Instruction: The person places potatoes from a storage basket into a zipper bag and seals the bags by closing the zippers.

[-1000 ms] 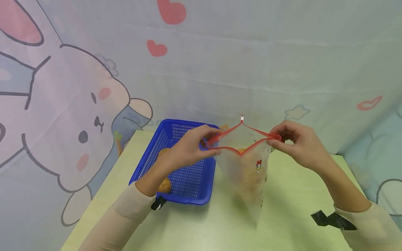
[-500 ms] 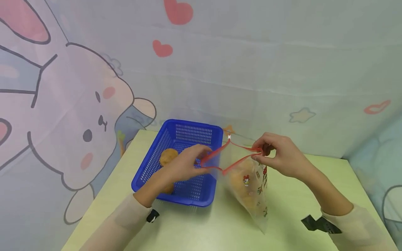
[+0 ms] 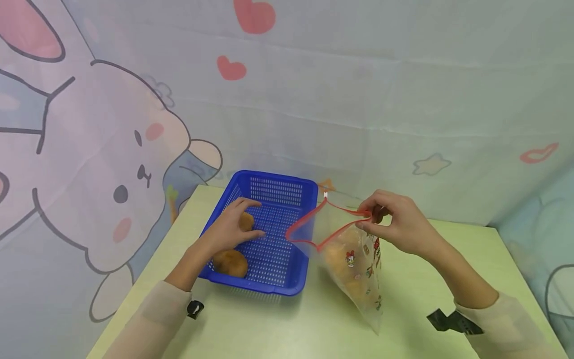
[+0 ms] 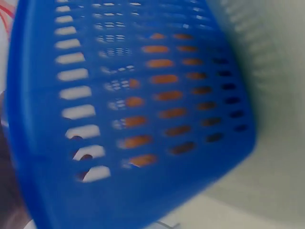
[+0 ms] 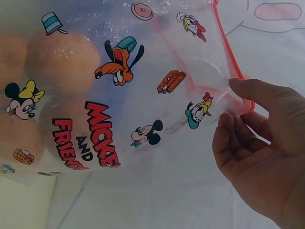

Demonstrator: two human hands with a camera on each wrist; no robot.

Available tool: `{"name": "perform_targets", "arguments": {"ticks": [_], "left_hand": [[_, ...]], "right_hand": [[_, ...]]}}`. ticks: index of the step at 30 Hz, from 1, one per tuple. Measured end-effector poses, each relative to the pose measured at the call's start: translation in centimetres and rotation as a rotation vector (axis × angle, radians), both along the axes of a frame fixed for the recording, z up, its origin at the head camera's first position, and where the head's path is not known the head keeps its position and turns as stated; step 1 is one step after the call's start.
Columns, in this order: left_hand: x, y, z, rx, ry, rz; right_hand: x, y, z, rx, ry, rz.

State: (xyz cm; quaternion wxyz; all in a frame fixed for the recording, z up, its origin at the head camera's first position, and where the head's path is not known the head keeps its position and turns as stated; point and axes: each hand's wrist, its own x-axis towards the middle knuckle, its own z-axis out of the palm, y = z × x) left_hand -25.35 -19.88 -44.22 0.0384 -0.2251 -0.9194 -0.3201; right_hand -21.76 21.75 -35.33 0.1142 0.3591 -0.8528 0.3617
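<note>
My right hand (image 3: 401,219) pinches the right end of the red zip edge of a clear zip bag (image 3: 352,269) printed with cartoon figures. The bag's mouth gapes, and several round buns (image 5: 62,62) show through its side in the right wrist view. My left hand (image 3: 226,227) hovers over the blue basket (image 3: 287,288), thumb and fingers spread, holding nothing. Just beside its fingers is one golden-brown bun (image 3: 246,221), partly hidden by the hand. Another bun (image 3: 230,263) lies at the basket's near left corner, below the wrist.
The basket stands on a pale green table (image 3: 287,329), left of the bag. A cloth backdrop (image 3: 314,89) with cartoon prints hangs behind. In the left wrist view the slotted basket wall (image 4: 143,191) fills most of the picture, with orange showing through.
My left hand has let go of the bag's left edge and moved left over the basket. The bag moved left and down earlier, then stayed nearly still in my right hand.
</note>
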Motion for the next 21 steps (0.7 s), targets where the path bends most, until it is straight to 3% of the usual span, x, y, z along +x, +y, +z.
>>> {"name": "perform_targets", "arguments": {"ticks": [11,17,21], "left_hand": [[-0.9,-1.7,-2.7,-0.031,-0.055,0.097],[-0.9,-1.8,-3.3,-0.079,-0.126,0.148],[-1.0,-1.5,-3.6,-0.134,-0.129,0.165]], "right_hand": [[0.0,0.0,-0.4,-0.01,-0.016,-0.008],[-0.1,-0.1,-0.5,-0.019,-0.021,-0.011],[-0.1,0.0,-0.6,-0.019,-0.024,-0.019]]}}
